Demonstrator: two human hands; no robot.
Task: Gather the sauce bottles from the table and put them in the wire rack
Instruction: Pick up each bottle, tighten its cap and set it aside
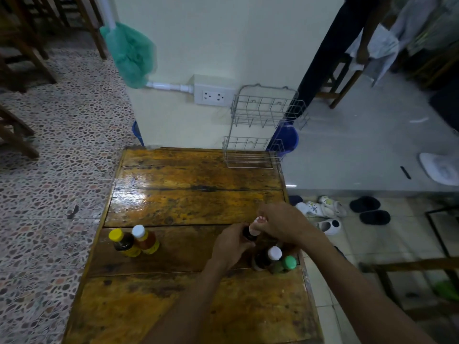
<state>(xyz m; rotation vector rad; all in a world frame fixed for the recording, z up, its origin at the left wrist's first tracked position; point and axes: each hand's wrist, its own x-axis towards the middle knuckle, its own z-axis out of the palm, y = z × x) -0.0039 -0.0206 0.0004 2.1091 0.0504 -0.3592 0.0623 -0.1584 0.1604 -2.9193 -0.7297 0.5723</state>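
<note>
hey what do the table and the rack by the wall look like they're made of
Table: wooden planks, going by grain and seams, with a glossy varnish that reflects light. Rack: thin metal wire, silvery, an open grid on two tiers; plated or coated, can't tell.

We see a tabletop of glossy amber-brown planks with dark stains. On it stand a yellow-capped bottle of dark sauce with a yellow label and a white-capped bottle of orange-red sauce, also yellow-labelled. Nearer the right edge we find a white cap and a green cap. The wire rack is silver-grey against a cream wall. The floor is speckled pink, brown and white.
</note>
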